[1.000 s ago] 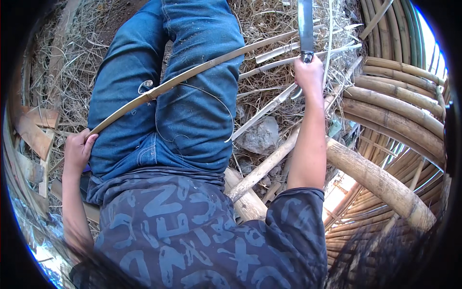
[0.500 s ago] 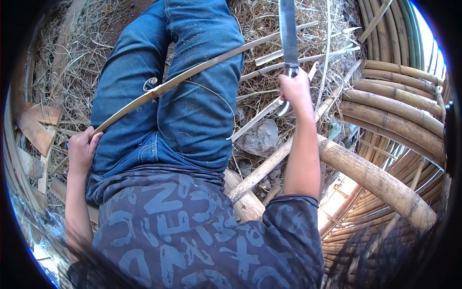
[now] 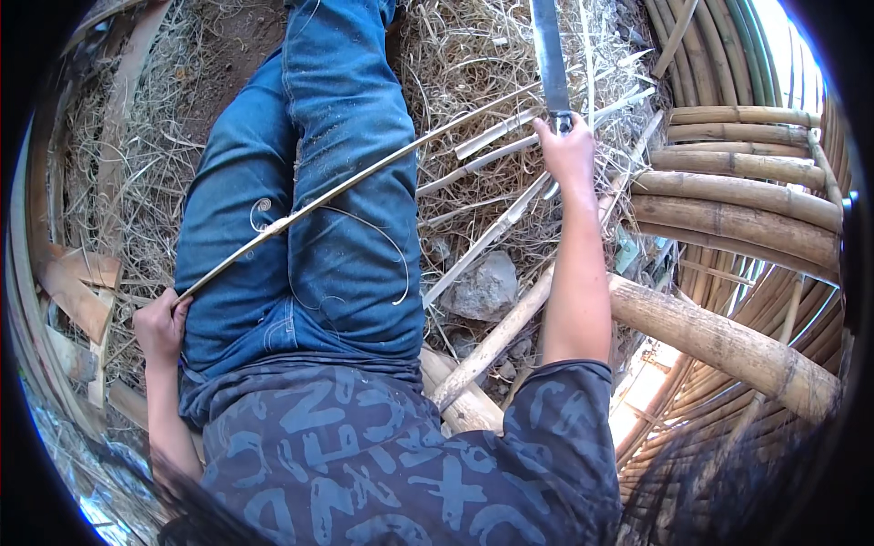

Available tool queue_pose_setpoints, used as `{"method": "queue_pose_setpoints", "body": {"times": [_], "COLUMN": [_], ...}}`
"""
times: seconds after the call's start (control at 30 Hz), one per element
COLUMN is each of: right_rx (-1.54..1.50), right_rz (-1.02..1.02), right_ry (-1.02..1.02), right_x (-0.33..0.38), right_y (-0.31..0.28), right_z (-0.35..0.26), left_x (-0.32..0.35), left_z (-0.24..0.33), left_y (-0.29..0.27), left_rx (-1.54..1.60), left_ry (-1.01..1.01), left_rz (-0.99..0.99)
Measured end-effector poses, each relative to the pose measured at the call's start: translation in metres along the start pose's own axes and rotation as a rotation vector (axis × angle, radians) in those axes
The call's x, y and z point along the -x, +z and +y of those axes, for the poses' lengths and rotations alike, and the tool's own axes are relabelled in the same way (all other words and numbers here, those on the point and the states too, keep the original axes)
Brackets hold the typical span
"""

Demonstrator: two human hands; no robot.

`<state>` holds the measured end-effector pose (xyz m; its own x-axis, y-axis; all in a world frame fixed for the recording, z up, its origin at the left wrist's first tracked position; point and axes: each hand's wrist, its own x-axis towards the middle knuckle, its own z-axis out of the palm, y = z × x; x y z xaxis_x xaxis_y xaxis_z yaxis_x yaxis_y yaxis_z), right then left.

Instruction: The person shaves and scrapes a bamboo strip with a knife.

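My left hand [image 3: 161, 328] is closed round the near end of a long, thin bamboo strip [image 3: 341, 187]. The strip slants across my jeans [image 3: 355, 118] up toward the far right, its narrow edge facing up. In my right hand [image 3: 566, 150] is the handle of a machete [image 3: 550, 55], its long grey blade pointing away from me. The blade's tip runs out of the picture at the top. By the middle of the strip a curled shaving [image 3: 262, 214] lies on my thigh, and a thin curved sliver [image 3: 387, 238] rests on the other leg.
Dry shavings [image 3: 464, 55] and split bamboo pieces [image 3: 496, 235] cover the ground right of my legs, around a grey rock [image 3: 485, 287]. A thick bamboo pole [image 3: 719, 338] and bamboo walling [image 3: 742, 196] stand at the right. Flat wood scraps [image 3: 80, 296] lie at the left.
The bamboo strip has turned from its broad face to its narrow edge. My legs have shifted left in the picture. The machete stays in my right hand, slightly nearer the top.
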<state>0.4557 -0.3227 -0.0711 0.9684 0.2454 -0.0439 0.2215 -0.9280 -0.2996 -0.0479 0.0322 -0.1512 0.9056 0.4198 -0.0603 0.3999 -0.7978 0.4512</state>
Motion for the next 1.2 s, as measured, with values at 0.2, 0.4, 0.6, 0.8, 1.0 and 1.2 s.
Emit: {"method": "queue_pose_setpoints", "body": {"times": [0.2, 0.4, 0.6, 0.8, 1.0, 1.2], "right_rx": [-0.03, -0.022, 0.044, 0.095, -0.039, -0.043], "right_rz": [-0.046, -0.149, -0.201, -0.117, -0.138, -0.318], "right_ry": [0.067, 0.086, 0.097, 0.092, 0.074, 0.108], "right_x": [0.024, 0.041, 0.046, 0.019, 0.044, 0.055], "right_y": [0.022, 0.033, 0.016, 0.02, 0.054, 0.049], "right_z": [-0.013, -0.032, -0.037, -0.028, -0.026, -0.036], "left_x": [0.0, 0.001, 0.001, 0.006, 0.001, 0.001], "left_z": [0.002, 0.007, 0.013, 0.009, 0.019, 0.018], "left_y": [0.009, 0.011, 0.009, 0.012, 0.006, 0.006], "left_rx": [-0.003, -0.02, -0.063, -0.116, -0.144, -0.159], "left_ry": [-0.016, -0.024, -0.031, -0.015, -0.019, -0.031], "left_rz": [-0.002, 0.028, 0.024, 0.065, 0.076, 0.065]}}
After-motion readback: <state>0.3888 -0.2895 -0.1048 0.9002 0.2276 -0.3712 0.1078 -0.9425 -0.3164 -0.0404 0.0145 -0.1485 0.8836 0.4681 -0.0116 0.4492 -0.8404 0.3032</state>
